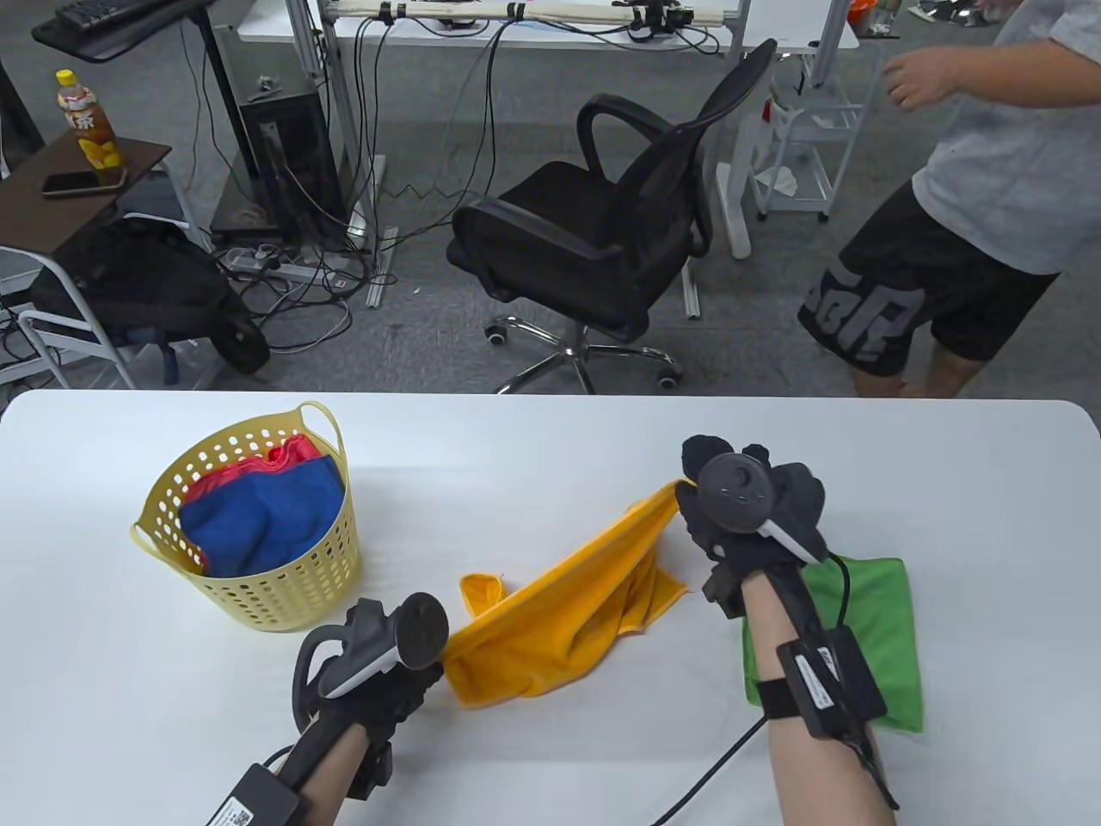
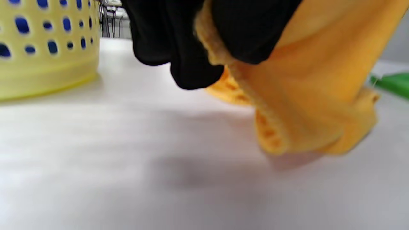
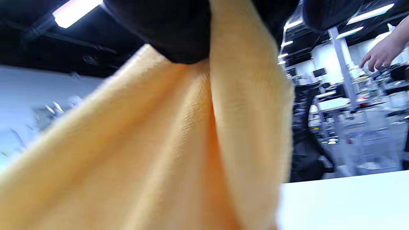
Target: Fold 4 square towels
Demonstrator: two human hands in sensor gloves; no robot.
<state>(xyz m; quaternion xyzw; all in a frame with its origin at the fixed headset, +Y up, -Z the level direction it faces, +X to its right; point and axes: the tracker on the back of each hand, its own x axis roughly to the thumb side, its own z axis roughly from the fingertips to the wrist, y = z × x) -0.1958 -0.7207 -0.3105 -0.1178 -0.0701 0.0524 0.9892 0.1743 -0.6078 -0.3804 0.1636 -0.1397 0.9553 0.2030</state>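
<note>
Orange towel stretched between both hands, not yet flat

Towel, orange (image 1: 550,628), hangs mid-tabletop between the two hands, bunched and twisted, lower folds touching the white tabletop (image 1: 550,447). Left hand (image 1: 378,662) pinches one end near the front edge; the left wrist view shows dark fingers (image 2: 191,64) closed over the orange hem, so that grip is clamped on cloth. Right hand (image 1: 748,508) holds the far end higher up, grip closed on it too; the right wrist view shows cloth fanning down from the fingertips.

Handling, as a guess: soft, light, limp w/ no stiffness of its own, so it sags and creases wherever unsupported. Terry-type weave looks grippy, not slippery. Best hold is at corners or along the hem, pulled taut so edges line up; right now it isn't clear both hands have true corners, and a loose corner curls on the tabletop just left of the middle.

Green towel (image 1: 869,637) lies folded flat under the right forearm, near the right side. Yellow basket (image 1: 258,594) at left holds a blue towel (image 1: 258,516) and a red one (image 1: 284,456), both unfolded. Approx. one of four done.
</note>
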